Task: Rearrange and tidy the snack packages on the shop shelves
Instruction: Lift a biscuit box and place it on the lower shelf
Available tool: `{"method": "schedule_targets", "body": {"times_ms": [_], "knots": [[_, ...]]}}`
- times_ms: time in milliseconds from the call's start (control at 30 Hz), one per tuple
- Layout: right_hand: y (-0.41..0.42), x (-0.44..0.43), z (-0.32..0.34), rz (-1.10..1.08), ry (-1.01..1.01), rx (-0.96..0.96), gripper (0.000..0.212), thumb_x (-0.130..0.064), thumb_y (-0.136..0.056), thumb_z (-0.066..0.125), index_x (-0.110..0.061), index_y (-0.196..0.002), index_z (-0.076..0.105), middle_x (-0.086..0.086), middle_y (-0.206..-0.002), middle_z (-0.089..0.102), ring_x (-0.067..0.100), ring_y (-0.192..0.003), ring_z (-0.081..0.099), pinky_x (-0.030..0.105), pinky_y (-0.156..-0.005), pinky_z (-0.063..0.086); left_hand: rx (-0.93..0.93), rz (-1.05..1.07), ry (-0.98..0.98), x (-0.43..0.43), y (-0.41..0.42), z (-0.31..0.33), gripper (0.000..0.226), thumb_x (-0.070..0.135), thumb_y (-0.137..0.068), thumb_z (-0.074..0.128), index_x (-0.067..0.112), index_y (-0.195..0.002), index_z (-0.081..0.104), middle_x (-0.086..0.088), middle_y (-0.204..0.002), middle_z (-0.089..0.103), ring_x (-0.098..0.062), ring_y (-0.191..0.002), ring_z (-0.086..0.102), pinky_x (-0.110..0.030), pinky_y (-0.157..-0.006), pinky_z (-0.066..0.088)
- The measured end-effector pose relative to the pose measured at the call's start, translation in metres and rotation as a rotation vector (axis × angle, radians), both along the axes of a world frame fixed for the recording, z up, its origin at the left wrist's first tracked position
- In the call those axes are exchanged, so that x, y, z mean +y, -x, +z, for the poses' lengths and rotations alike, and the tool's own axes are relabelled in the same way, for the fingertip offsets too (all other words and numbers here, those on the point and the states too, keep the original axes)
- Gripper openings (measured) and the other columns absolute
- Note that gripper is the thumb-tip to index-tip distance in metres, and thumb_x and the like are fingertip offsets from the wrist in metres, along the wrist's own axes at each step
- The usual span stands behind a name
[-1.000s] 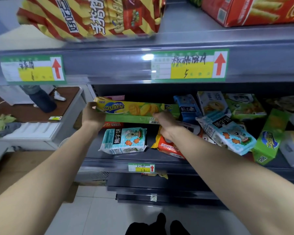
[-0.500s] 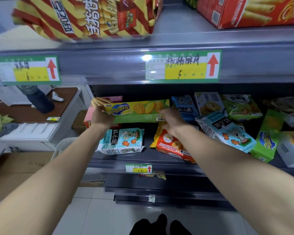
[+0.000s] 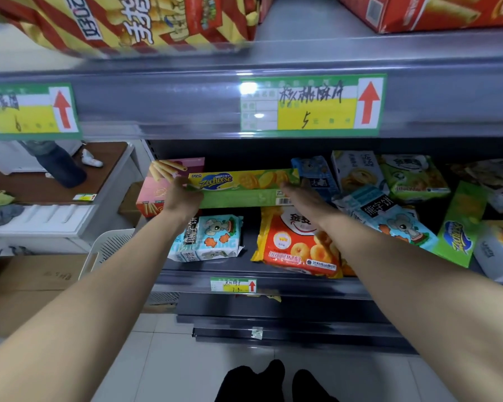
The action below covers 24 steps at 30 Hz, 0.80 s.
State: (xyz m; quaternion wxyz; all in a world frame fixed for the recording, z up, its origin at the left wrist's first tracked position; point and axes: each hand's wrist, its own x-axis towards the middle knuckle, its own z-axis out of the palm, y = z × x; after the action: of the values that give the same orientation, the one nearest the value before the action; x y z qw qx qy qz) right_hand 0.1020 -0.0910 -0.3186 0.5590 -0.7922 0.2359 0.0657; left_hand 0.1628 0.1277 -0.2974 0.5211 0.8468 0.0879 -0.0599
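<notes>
Zecheese box point(image 3: 244, 188) is a long, narrow carton, held level and lengthwise over the middle shelf point(image 3: 186, 281), above the packs that lie there. Its upper face is yellow, with blue brand lettering at the left and round sandwich biscuits pictured toward the right. The face turned to the camera is plain green with a barcode near the right end. The left grip point(image 3: 182, 198) is closed round the carton's left end, and the right grip point(image 3: 299, 195) holds the right end beside the barcode. Behind the left end stands a pink wafer-roll box point(image 3: 151, 195); just past the right end is a blue pack point(image 3: 314, 172). Below the carton lie a pale blue bear-biscuit pack point(image 3: 209, 239) and an orange biscuit bag point(image 3: 296, 245), apart from each other. A second green box point(image 3: 459, 227) with similar blue lettering leans farther right.
</notes>
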Motion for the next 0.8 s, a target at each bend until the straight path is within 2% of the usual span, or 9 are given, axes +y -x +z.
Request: {"method": "schedule_targets", "body": {"times_ms": [33, 100, 200, 233, 300, 400, 533, 667, 800], "knots": [[-0.001, 0.001, 0.0, -0.002, -0.019, -0.006, 0.071, -0.046, -0.097, 0.043, -0.015, -0.151, 0.009, 0.008, -0.156, 0.022, 0.027, -0.142, 0.024, 0.03, -0.106, 0.025, -0.01, 0.006, -0.001, 0.001, 0.0, 0.0, 0.029, -0.007, -0.085, 0.053, 0.009, -0.11, 0.055, -0.016, -0.107, 0.061, -0.022, -0.091, 0.052, -0.041, -0.088, 0.05], [-0.002, 0.007, 0.0, 0.009, -0.039, -0.029, 0.075, -0.051, -0.093, 0.047, -0.02, -0.151, 0.01, 0.006, -0.156, 0.021, 0.028, -0.142, 0.024, 0.033, -0.108, 0.025, -0.03, 0.034, -0.026, 0.004, 0.001, -0.002, 0.026, -0.009, -0.085, 0.049, 0.017, -0.084, 0.048, -0.005, -0.081, 0.054, -0.022, -0.087, 0.051, -0.038, -0.08, 0.049], [-0.003, 0.012, 0.003, 0.029, 0.01, -0.018, 0.085, -0.063, -0.086, 0.047, -0.025, -0.152, 0.008, 0.005, -0.157, 0.019, 0.029, -0.142, 0.025, 0.042, -0.114, 0.026, -0.027, 0.047, -0.053, 0.013, 0.001, -0.005, 0.024, -0.007, -0.084, 0.048, 0.016, -0.093, 0.046, -0.009, -0.092, 0.053, -0.023, -0.088, 0.052, -0.044, -0.086, 0.051], [-0.004, 0.012, 0.005, 0.043, 0.036, -0.008, 0.087, -0.065, -0.086, 0.046, -0.025, -0.152, 0.005, 0.005, -0.158, 0.018, 0.03, -0.142, 0.025, 0.042, -0.113, 0.026, -0.015, 0.037, -0.065, 0.014, 0.001, -0.004, 0.02, -0.006, -0.084, 0.048, 0.014, -0.086, 0.05, -0.01, -0.094, 0.054, -0.024, -0.088, 0.053, -0.045, -0.088, 0.051], [-0.005, 0.007, 0.012, 0.06, 0.095, 0.004, 0.088, -0.065, -0.087, 0.044, -0.021, -0.152, 0.002, 0.007, -0.158, 0.018, 0.03, -0.14, 0.029, 0.04, -0.111, 0.026, 0.004, 0.028, -0.072, 0.013, 0.0, -0.005, 0.024, -0.006, -0.084, 0.048, 0.014, -0.071, 0.05, -0.01, -0.089, 0.056, -0.023, -0.085, 0.053, -0.046, -0.089, 0.051], [-0.009, -0.005, 0.02, 0.094, 0.15, 0.026, 0.089, -0.064, -0.089, 0.042, -0.018, -0.152, -0.001, 0.007, -0.159, 0.011, 0.03, -0.143, 0.022, 0.039, -0.112, 0.023, -0.006, 0.016, -0.051, 0.005, 0.0, -0.003, 0.022, -0.006, -0.084, 0.048, 0.013, -0.075, 0.051, -0.004, -0.079, 0.056, -0.024, -0.086, 0.055, -0.045, -0.089, 0.051], [-0.008, -0.017, 0.017, 0.082, 0.106, 0.05, 0.08, -0.054, -0.09, 0.05, -0.018, -0.15, 0.012, 0.009, -0.156, 0.023, 0.029, -0.138, 0.033, 0.041, -0.111, 0.028, -0.014, -0.048, -0.041, -0.007, -0.001, -0.006, 0.029, -0.009, -0.083, 0.049, 0.015, -0.066, 0.049, -0.01, -0.077, 0.055, -0.023, -0.081, 0.052, -0.038, -0.074, 0.049], [-0.008, -0.022, 0.013, 0.044, 0.147, 0.073, 0.079, -0.047, -0.087, 0.055, -0.017, -0.149, 0.016, 0.009, -0.154, 0.026, 0.029, -0.138, 0.03, 0.035, -0.1, 0.031, -0.003, -0.074, -0.129, -0.01, -0.004, -0.015, 0.012, -0.006, -0.076, 0.054, 0.005, -0.072, 0.052, -0.015, -0.078, 0.054, -0.023, -0.074, 0.051, -0.049, -0.07, 0.054], [-0.006, -0.022, 0.009, 0.054, 0.245, 0.096, 0.081, -0.052, -0.086, 0.051, -0.018, -0.151, 0.016, 0.01, -0.155, 0.024, 0.032, -0.139, 0.029, 0.037, -0.102, 0.033, -0.046, -0.094, -0.188, -0.012, -0.005, -0.015, 0.019, -0.009, -0.074, 0.053, 0.008, -0.068, 0.047, -0.012, -0.077, 0.05, -0.02, -0.071, 0.045, -0.034, -0.061, 0.039]]}}
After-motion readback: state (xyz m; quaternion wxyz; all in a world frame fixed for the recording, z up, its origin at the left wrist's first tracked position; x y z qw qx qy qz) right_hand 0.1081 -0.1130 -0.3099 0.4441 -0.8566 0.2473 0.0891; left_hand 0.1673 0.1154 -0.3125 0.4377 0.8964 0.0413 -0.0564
